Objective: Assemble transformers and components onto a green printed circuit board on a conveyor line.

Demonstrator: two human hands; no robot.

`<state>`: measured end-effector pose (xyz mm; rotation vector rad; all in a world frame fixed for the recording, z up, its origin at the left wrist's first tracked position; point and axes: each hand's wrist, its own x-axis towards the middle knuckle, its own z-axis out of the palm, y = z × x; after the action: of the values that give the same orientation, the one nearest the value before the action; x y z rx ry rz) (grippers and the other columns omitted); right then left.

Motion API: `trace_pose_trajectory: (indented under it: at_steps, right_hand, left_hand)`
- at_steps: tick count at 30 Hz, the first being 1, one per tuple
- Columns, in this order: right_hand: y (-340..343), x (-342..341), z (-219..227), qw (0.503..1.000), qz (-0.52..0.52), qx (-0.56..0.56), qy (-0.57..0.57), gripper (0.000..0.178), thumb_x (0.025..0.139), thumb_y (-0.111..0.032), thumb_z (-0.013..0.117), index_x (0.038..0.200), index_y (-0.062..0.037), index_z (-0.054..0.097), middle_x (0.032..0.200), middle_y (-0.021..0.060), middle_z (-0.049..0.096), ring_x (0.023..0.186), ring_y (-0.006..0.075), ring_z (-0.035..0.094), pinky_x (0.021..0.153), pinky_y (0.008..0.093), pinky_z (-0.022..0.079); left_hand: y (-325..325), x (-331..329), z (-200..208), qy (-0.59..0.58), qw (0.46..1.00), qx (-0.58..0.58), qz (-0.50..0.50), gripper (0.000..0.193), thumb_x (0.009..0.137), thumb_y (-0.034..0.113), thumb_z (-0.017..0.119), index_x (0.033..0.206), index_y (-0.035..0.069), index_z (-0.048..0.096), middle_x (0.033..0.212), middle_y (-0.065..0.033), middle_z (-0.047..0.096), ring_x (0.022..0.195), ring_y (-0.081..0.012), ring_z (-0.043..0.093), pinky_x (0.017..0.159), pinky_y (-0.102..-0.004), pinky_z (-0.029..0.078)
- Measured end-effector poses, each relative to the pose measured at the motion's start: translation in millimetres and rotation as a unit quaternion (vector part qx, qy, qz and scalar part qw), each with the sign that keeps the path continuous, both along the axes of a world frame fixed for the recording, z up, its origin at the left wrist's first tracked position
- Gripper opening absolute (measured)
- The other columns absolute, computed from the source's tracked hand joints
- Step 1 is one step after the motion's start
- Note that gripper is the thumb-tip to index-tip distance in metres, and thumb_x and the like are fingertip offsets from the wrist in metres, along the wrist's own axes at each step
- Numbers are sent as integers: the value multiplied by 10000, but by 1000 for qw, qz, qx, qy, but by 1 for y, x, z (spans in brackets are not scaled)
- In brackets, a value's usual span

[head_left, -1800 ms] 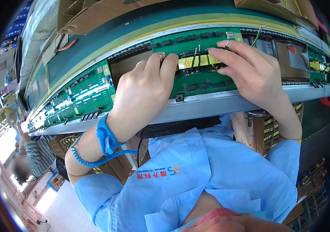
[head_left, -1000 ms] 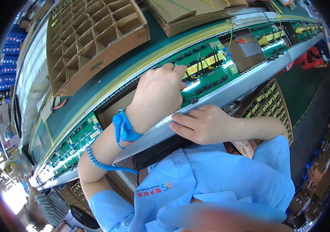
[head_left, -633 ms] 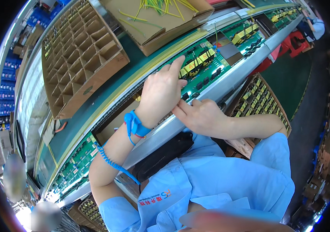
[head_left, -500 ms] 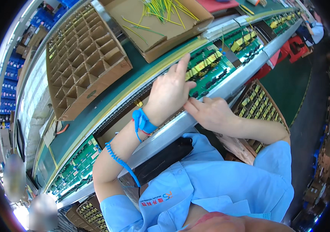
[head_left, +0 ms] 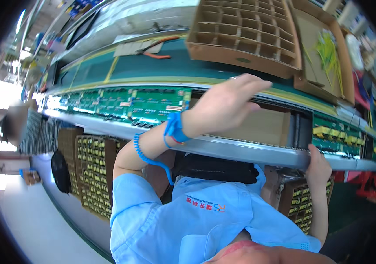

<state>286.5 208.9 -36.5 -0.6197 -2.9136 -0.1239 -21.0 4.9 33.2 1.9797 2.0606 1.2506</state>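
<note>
My left hand (head_left: 225, 104) hovers flat and open above the conveyor line, fingers stretched toward the right, a blue coiled strap (head_left: 172, 127) on its wrist. It holds nothing. Just left of it lies a green circuit board (head_left: 152, 105) on the track; under it is a bare brown section of the line (head_left: 262, 127). My right hand (head_left: 316, 165) rests on the grey front rail (head_left: 240, 152) at the right, fingers curled over its edge. Beyond it lies another green board with yellow parts (head_left: 337, 136).
A cardboard divider box (head_left: 245, 33) and an open carton with yellow-green wires (head_left: 324, 53) stand behind the line. Orange-handled pliers (head_left: 155, 46) lie on the green mat. Trays of yellow parts (head_left: 93, 171) sit below at left. A seated person (head_left: 25, 130) is at far left.
The view has swung left along the line. My left hand lifted off the board and now reaches open over the track. My right hand has slid right along the front rail.
</note>
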Motion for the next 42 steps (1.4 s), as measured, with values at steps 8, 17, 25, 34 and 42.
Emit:
trace_pose_trajectory:
  at_steps: [8, 17, 25, 34, 42]
  right_hand:
    - [25, 17, -5, 998, -57, -1, -6, 446, 773, 81, 502, 1169, -113, 571, 993, 98, 674, 861, 312, 655, 733, 406, 514]
    - [67, 44, -10, 990, -138, 21, -7, 515, 780, 107, 449, 1224, -144, 522, 1028, 77, 677, 891, 328, 648, 723, 422, 502]
    - [115, 88, -24, 978, -204, 26, 28, 470, 801, 90, 425, 1198, -140, 527, 1070, 93, 674, 969, 330, 639, 780, 419, 500]
    - [91, 10, 27, 981, -134, -18, 138, 286, 862, 13, 519, 1116, -103, 583, 1007, 107, 681, 915, 322, 653, 744, 395, 512]
    - [86, -131, 69, 969, 87, 36, 229, 192, 838, -53, 617, 1022, -110, 617, 900, 76, 674, 755, 292, 657, 614, 381, 515]
  left_hand:
    - [-149, -68, -11, 104, 943, -59, 312, 289, 811, 71, 673, 1098, 64, 642, 1040, -101, 650, 920, -299, 632, 767, -350, 520]
    - [-214, -76, -56, 200, 892, -179, 364, 408, 873, 225, 640, 1186, -28, 574, 1030, -191, 667, 1058, -343, 607, 989, -462, 413]
    - [-193, -55, -59, 195, 904, -207, 320, 532, 924, 280, 562, 1274, -110, 470, 1090, -238, 638, 1142, -364, 565, 1077, -492, 310]
    - [-137, -24, -40, 190, 929, -244, 205, 705, 867, 433, 594, 1291, -112, 452, 1132, -262, 614, 1163, -359, 553, 1099, -485, 283]
    - [-67, 1, -27, 180, 967, -177, 30, 568, 841, 394, 633, 1202, -37, 550, 1062, -191, 645, 1083, -323, 598, 1061, -448, 359]
